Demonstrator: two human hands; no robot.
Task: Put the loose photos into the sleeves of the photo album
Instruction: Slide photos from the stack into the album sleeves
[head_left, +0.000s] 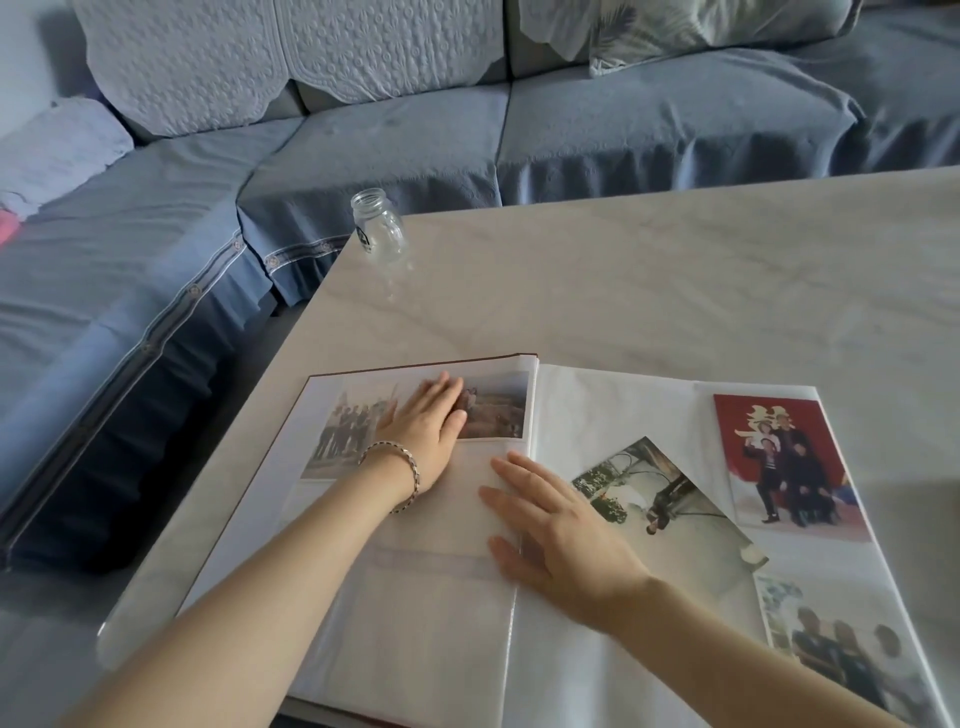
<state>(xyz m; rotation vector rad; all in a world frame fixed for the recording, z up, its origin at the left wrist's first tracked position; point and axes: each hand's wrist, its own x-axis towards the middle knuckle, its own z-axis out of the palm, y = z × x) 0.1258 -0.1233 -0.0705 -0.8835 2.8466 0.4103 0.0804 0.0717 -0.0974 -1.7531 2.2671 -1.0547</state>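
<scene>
step: smoothing the filled top sleeves on the left page of the album. left hand flat, fingers straight, pressing on the sleeved photos, gripping nothing. right hand flat, fingers spread across the gutter, beside the tilted photo (loose on right page). next, likely: lift that photo, square it, slide it into an empty sleeve.

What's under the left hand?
The left hand lies flat on the album's left page, overlapping a group photo and a landscape photo in sleeves. Their covered parts are hidden.
</scene>
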